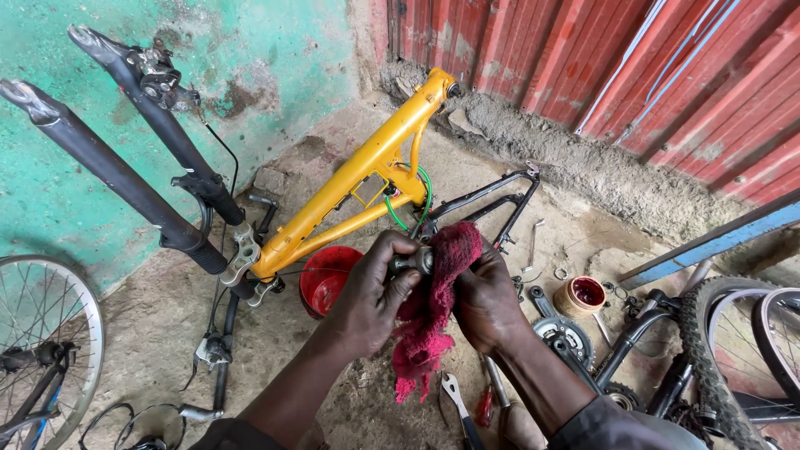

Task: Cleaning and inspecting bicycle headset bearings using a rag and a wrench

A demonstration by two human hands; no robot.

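My left hand (373, 292) grips a small grey metal cylinder-shaped part (414, 262) at its left end. My right hand (483, 300) presses a red rag (433, 308) against the part's right end, and the rag hangs down between both hands. Behind them an upside-down yellow bicycle frame (367, 167) with black fork legs (117, 175) rests on the dirt ground. A red bowl (323, 279) sits under the frame, partly hidden by my left hand.
A spoked wheel (37, 350) is at the left edge, a knobby tyre and wheel (733, 358) at the right. A crank with chainring (562, 333), a small tub (583, 294), wrenches (458, 404) and a black rack (492, 204) lie on the ground. Green wall left, red corrugated sheeting behind.
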